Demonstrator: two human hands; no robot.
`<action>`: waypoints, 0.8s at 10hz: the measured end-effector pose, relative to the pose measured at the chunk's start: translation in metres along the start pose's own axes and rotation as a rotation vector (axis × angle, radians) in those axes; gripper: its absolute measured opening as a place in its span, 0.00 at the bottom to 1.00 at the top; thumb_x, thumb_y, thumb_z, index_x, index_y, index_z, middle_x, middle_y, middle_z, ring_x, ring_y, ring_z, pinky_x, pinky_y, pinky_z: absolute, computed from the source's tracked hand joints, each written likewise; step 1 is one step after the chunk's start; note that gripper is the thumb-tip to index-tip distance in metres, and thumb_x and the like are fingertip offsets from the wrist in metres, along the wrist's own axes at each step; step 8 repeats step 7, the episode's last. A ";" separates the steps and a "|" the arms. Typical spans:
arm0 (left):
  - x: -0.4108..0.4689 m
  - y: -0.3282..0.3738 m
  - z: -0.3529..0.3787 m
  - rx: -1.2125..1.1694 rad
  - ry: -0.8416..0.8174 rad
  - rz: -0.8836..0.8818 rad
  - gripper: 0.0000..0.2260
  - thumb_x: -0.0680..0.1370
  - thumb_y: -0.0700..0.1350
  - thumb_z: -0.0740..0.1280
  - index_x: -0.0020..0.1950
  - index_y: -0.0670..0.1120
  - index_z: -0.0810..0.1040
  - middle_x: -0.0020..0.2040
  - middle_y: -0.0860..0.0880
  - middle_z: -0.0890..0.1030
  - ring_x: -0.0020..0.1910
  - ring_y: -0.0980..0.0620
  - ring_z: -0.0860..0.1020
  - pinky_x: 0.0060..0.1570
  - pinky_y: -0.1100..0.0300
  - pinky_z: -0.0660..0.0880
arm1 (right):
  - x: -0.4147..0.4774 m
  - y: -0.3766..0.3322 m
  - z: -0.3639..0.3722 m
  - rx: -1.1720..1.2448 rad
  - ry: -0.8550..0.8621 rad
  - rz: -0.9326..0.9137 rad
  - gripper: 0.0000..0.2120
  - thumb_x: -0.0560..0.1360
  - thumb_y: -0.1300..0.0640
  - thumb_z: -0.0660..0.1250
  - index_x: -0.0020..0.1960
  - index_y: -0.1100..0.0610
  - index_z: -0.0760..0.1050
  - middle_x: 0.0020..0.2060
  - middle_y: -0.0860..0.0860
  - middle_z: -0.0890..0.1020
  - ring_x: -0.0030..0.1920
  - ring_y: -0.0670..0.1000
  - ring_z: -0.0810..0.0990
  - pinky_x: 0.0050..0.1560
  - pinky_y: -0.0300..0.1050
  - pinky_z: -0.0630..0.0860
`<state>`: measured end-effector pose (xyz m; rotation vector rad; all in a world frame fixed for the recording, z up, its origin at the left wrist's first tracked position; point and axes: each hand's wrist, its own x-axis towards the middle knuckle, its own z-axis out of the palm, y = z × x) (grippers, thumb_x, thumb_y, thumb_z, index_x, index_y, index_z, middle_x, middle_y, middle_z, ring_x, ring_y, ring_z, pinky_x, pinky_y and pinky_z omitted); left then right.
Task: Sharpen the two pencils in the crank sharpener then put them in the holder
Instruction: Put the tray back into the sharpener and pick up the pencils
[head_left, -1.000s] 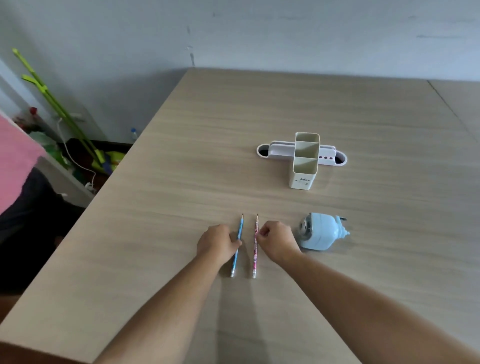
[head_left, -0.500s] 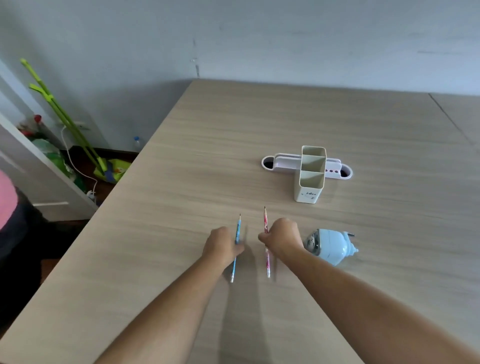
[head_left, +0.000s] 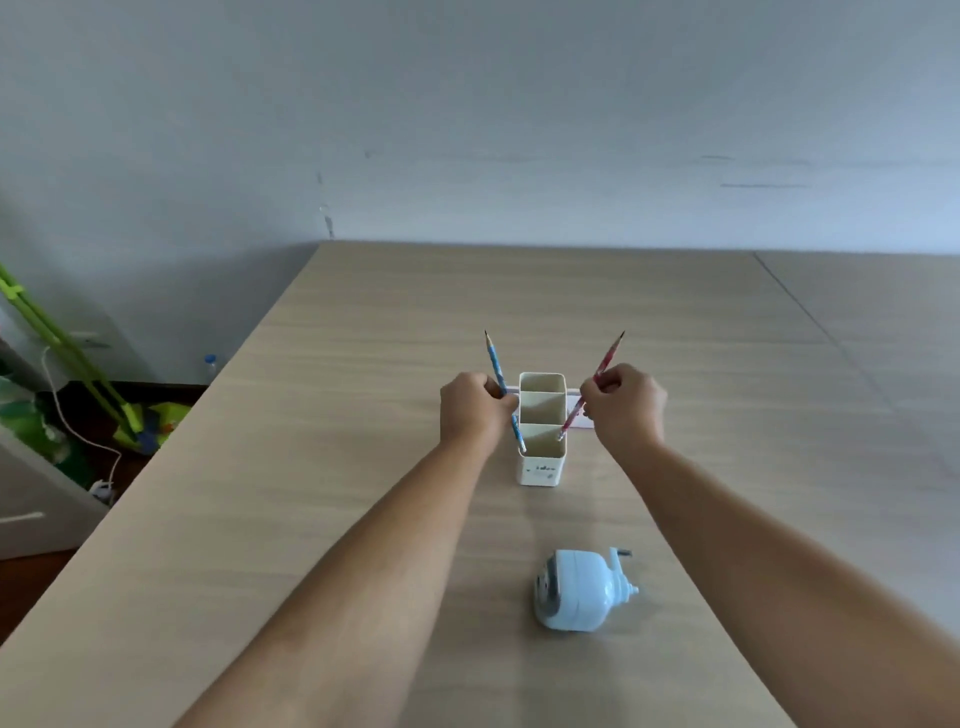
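My left hand (head_left: 474, 410) grips a blue pencil (head_left: 493, 361) with its sharp tip up and tilted left. My right hand (head_left: 626, 402) grips a red patterned pencil (head_left: 609, 358), tip up and tilted right. Both pencils' lower ends sit at the rim of the nearest compartment of the cream holder (head_left: 540, 465), which stands upright between my hands. The light blue crank sharpener (head_left: 576, 590) rests on the table nearer to me, with its crank pointing right.
The wooden table (head_left: 311, 467) ends at a left edge, beyond which lie a green mop, a white cable and clutter on the floor. A white tray part (head_left: 582, 418) lies behind the holder. A grey wall stands at the back.
Both hands lifted the pencils off the table and carried them forward to the holder, tips up. The view tilted upward, so the sharpener now appears closer to me.
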<state>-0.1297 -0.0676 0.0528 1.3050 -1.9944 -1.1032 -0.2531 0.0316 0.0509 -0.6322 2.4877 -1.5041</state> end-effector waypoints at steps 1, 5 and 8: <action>0.007 -0.007 0.023 -0.037 0.018 -0.010 0.04 0.69 0.38 0.70 0.34 0.42 0.79 0.36 0.43 0.83 0.34 0.49 0.76 0.35 0.62 0.69 | 0.006 0.018 0.007 0.047 -0.009 0.035 0.04 0.70 0.59 0.65 0.38 0.57 0.76 0.31 0.52 0.81 0.36 0.55 0.80 0.33 0.41 0.74; 0.013 -0.042 0.057 0.118 -0.054 -0.050 0.05 0.70 0.41 0.72 0.38 0.39 0.82 0.41 0.43 0.85 0.43 0.45 0.81 0.40 0.60 0.73 | 0.001 0.062 0.040 0.037 -0.175 0.183 0.05 0.70 0.58 0.67 0.43 0.59 0.74 0.37 0.52 0.81 0.40 0.55 0.82 0.44 0.50 0.79; 0.010 -0.038 0.043 0.144 -0.029 -0.063 0.06 0.70 0.38 0.67 0.33 0.44 0.79 0.36 0.46 0.83 0.35 0.49 0.77 0.35 0.63 0.69 | -0.002 0.053 0.030 0.067 -0.191 0.192 0.09 0.71 0.58 0.66 0.51 0.57 0.75 0.37 0.51 0.82 0.39 0.52 0.81 0.34 0.42 0.74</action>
